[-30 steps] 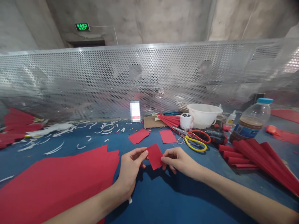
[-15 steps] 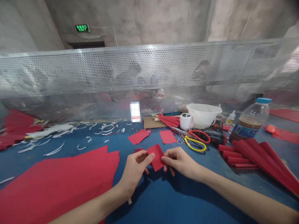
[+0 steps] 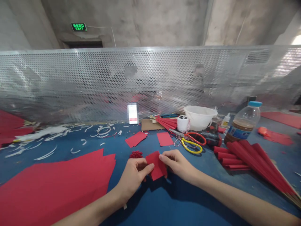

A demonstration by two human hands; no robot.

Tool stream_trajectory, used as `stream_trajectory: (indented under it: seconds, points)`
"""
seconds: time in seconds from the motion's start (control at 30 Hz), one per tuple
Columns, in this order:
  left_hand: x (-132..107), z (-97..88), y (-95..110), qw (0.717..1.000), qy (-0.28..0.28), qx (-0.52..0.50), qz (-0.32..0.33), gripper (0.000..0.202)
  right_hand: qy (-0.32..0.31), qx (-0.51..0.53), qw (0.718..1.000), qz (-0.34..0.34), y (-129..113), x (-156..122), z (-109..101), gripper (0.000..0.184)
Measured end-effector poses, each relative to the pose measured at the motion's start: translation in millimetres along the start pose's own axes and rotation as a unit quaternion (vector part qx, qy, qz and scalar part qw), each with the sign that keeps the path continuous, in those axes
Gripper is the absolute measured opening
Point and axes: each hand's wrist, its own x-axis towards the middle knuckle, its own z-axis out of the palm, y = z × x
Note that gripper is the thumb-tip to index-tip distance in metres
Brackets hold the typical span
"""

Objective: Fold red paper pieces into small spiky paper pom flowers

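Low at centre of the frame, I am watching both bare hands working on a red paper square [image 3: 156, 165] above the blue work table [image 3: 178, 208]. The left hand [image 3: 134, 176] is pressing its thumb onto the square's left side, and the right hand [image 3: 176, 163] is pinching the right side between thumb and fingers, so both are gripping it. Just beyond the left hand, a small pleated red paper rosette [image 3: 136, 154] is sitting on the table. At lower left, a stack of red paper sheets [image 3: 54, 185] is lying flat; toward the right, red-handled scissors [image 3: 195, 137] and yellow-handled scissors [image 3: 191, 146] are resting below a white plastic basin [image 3: 199, 117].
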Motion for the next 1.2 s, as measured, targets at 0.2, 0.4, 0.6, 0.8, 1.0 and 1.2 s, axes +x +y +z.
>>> stream_trajectory:
  seconds: [0.2,0.4,0.6,0.8,1.0,1.2]
  points:
    - [0,0.2,-1,0.999,-0.025,0.023,0.006,0.033,0.047,-0.039,0.998,0.011,-1,1,0,0.042]
    - [-2,0.7,-1,0.998,-0.057,0.029,-0.001,0.031,0.049,0.006,0.998,0.037,4,2,-1,0.032]
    - [-4,2.1,5,0.997,-0.064,0.030,0.005,0.027,0.045,-0.039,0.998,0.009,3,3,-3,0.032]
    - [-2,1.0,1,0.998,-0.049,0.033,-0.003,0.029,0.051,-0.035,0.998,0.010,3,3,-1,0.036]
    - [3,-0.8,-6,0.999,0.031,0.001,-0.007,0.035,0.118,-0.085,0.989,-0.040,5,1,2,0.032]
    - [0,-0.4,-4,0.997,0.078,0.002,0.002,0.037,0.167,-0.300,0.912,-0.224,2,-12,14,0.045]
